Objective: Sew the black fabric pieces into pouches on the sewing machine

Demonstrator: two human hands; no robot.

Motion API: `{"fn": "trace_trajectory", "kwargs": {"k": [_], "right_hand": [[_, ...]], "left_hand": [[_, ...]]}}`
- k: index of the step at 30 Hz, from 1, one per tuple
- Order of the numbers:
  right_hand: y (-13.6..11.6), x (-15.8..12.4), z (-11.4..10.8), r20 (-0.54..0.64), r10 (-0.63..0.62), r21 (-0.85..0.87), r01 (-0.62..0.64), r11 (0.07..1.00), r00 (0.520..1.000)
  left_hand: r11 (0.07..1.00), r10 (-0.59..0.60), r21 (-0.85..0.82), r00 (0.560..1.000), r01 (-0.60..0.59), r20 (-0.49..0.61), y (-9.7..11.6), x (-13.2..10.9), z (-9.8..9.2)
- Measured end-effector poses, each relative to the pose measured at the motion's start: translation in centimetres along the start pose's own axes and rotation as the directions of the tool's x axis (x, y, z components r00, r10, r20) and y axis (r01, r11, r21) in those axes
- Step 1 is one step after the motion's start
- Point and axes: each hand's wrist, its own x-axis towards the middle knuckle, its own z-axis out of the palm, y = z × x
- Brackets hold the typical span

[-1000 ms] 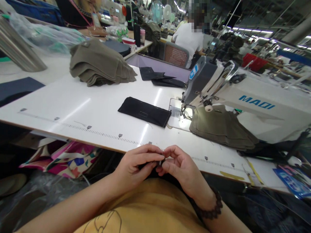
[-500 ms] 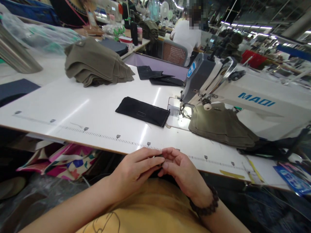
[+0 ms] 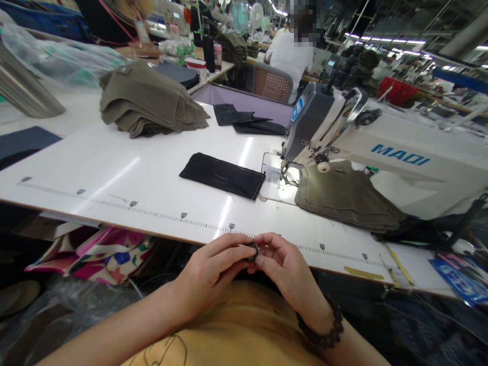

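Observation:
Just in front of the table's edge, my left hand (image 3: 213, 264) and my right hand (image 3: 287, 267) meet at the fingertips. Between them they pinch a small dark round bobbin (image 3: 251, 251) with a paler rim; fingers cover much of it. Beyond my hands, a folded black fabric piece (image 3: 222, 175) with a small stitched rectangle lies flat on the white table (image 3: 148, 168). Its right end reaches the needle plate of the sewing machine (image 3: 400, 147). Olive fabric pieces (image 3: 339, 195) lie stacked under the machine arm.
A taller olive fabric stack (image 3: 148, 99) stands at the back left, with black fabric scraps (image 3: 247, 120) to its right. A metal cylinder (image 3: 28, 81) is at far left. A patterned bag (image 3: 110, 251) sits below the table. A person in white (image 3: 290, 53) sits further back.
My fingers have shifted slightly, so more of the dark round bobbin shows between them. The table items stay in place; the view has moved very little.

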Motion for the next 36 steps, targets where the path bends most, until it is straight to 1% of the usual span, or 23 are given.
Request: {"fn": "trace_trajectory", "kwargs": {"k": [2,4,5,7,9,10,11,13,14,15,17,18,20,23,28,33,36], "right_hand": [[-0.1,-0.1,0.0,-0.006,-0.003,-0.019,0.003,1.000,1.000],[-0.3,-0.2,0.0,-0.005,0.006,-0.032,-0.006,0.999,1.000],[-0.4,-0.3,-0.1,-0.005,0.013,-0.041,-0.013,0.999,1.000],[-0.7,-0.4,-0.1,-0.014,0.012,-0.071,-0.013,0.997,1.000],[-0.9,-0.4,-0.2,-0.027,0.001,-0.107,-0.004,0.994,1.000],[-0.9,-0.4,-0.2,-0.033,-0.007,-0.124,0.002,0.992,0.999],[-1.0,-0.4,-0.1,-0.039,-0.017,-0.139,0.012,0.990,0.999],[-0.9,-0.4,-0.1,-0.048,-0.042,-0.156,0.034,0.987,0.998],[-0.9,-0.4,-0.1,-0.051,-0.054,-0.161,0.045,0.986,0.997],[-0.8,-0.4,-0.1,-0.052,-0.064,-0.163,0.055,0.985,0.997],[-0.6,-0.4,0.0,-0.052,-0.083,-0.171,0.073,0.983,0.995],[-0.6,-0.5,0.0,-0.052,-0.092,-0.177,0.082,0.981,0.994],[-0.4,-0.5,-0.1,-0.053,-0.108,-0.186,0.097,0.978,0.993],[-0.3,-0.6,-0.2,-0.057,-0.115,-0.171,0.104,0.980,0.992],[-0.3,-0.5,-0.3,-0.070,-0.114,-0.116,0.105,0.988,0.991],[-0.4,-0.3,-0.5,-0.080,-0.101,-0.079,0.095,0.992,0.992],[-0.3,-0.2,-0.7,-0.084,-0.082,-0.028,0.080,0.996,0.993]], "left_hand": [[1.000,0.024,-0.007,1.000,-0.024,0.000,0.1,0.1,-0.1],[1.000,0.012,-0.026,1.000,-0.012,-0.002,0.2,0.1,-0.1],[0.999,-0.019,-0.041,1.000,0.019,-0.002,0.3,0.2,-0.1],[0.987,-0.124,-0.098,0.992,0.124,0.003,0.3,0.2,-0.1],[0.933,-0.275,-0.237,0.961,0.270,0.012,0.2,0.2,-0.1],[0.875,-0.358,-0.341,0.933,0.344,0.023,0.2,0.2,0.0],[0.793,-0.439,-0.451,0.897,0.409,0.041,0.1,0.2,0.0],[0.595,-0.568,-0.636,0.817,0.492,0.101,-0.1,0.2,0.1],[0.504,-0.608,-0.693,0.782,0.515,0.139,-0.1,0.2,0.2],[0.431,-0.630,-0.731,0.756,0.529,0.176,-0.2,0.2,0.2],[0.327,-0.647,-0.775,0.726,0.540,0.233,-0.5,0.2,0.3],[0.293,-0.646,-0.790,0.721,0.538,0.251,-0.6,0.1,0.3],[0.256,-0.641,-0.815,0.723,0.520,0.260,-0.7,-0.1,0.4],[0.250,-0.630,-0.832,0.736,0.495,0.248,-0.8,-0.2,0.5],[0.278,-0.610,-0.842,0.762,0.463,0.218,-0.3,-0.1,0.3],[0.322,-0.541,-0.844,0.815,0.429,0.208,0.2,0.1,-0.1],[0.332,-0.506,-0.845,0.835,0.419,0.215,0.4,0.3,-0.1]]}}
